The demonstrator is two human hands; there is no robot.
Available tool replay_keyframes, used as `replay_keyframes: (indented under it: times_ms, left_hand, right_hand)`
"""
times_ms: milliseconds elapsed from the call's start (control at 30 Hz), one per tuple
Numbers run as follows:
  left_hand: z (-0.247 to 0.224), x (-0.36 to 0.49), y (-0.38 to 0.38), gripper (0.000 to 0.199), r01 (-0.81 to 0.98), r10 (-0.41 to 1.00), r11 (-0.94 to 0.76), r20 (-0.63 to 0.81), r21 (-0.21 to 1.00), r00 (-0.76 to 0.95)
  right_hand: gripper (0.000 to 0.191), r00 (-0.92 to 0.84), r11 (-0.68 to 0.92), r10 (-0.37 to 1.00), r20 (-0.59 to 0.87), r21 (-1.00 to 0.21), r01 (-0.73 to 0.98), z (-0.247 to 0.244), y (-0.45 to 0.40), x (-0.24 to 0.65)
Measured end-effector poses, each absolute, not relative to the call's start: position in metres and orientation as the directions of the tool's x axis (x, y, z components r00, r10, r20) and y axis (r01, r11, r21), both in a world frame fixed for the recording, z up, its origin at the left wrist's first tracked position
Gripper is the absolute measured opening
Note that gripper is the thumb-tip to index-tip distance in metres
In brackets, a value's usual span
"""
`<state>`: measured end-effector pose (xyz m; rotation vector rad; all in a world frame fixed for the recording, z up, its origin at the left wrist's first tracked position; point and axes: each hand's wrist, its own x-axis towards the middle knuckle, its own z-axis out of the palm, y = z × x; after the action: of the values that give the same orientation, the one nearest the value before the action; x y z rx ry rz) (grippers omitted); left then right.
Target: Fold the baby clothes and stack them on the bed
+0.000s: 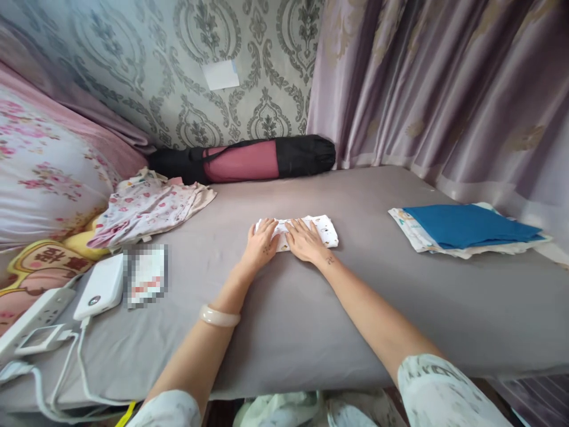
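Note:
A white cloth with a small print (328,230), folded into a compact rectangle, lies on the grey sheet (302,314) in front of me. My left hand (262,240) rests flat on its left end, fingers stretched forward. Beside it, my right hand (306,238) presses flat on the middle of the cloth with its fingers spread. The thumbs come close to each other over the cloth. Both hands cover part of it, and its right end shows past my right fingers.
At right lies a stack of folded cloths topped by a blue one (471,225). A printed garment (151,207) is heaped at left. Nearer are a white power bank (100,284), a power strip (38,317) and cables. A long black-and-red bag (242,160) lies along the wall.

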<state>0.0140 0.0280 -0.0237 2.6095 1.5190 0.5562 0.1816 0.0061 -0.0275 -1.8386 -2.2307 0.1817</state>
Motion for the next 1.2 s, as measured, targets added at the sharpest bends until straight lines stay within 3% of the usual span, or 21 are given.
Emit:
replay_keyframes:
  times_ms: [233,567,833,1033,1200]
  left_hand:
    - [-0.012,0.056,0.031,0.042,0.873,0.892,-0.444,0.193,0.199,0.409]
    - [-0.036,0.059,0.041,0.046,0.885,0.898,-0.441,0.066,0.152,0.436]
    - [-0.035,0.060,0.031,0.048,0.868,0.869,-0.482,0.192,0.122,0.456]
    - [-0.039,0.060,0.030,0.050,0.869,0.874,-0.483,0.120,0.108,0.471]
    - [-0.040,0.055,0.035,0.052,0.888,0.887,-0.450,0.161,0.090,0.433]
  right_hand:
    - [0.058,-0.153,0.199,0.965,0.211,-0.221,0.955,-0.025,0.010,0.185]
    - [0.054,-0.173,0.201,0.976,0.136,-0.226,0.953,-0.038,0.014,0.194]
    - [0.054,-0.113,0.149,0.976,0.184,-0.198,0.969,-0.035,0.012,0.198]
    - [0.052,-0.089,0.112,0.988,0.130,-0.184,0.977,-0.037,0.011,0.197]
    - [0.054,-0.034,0.055,0.992,0.124,-0.167,0.984,-0.035,0.010,0.201]
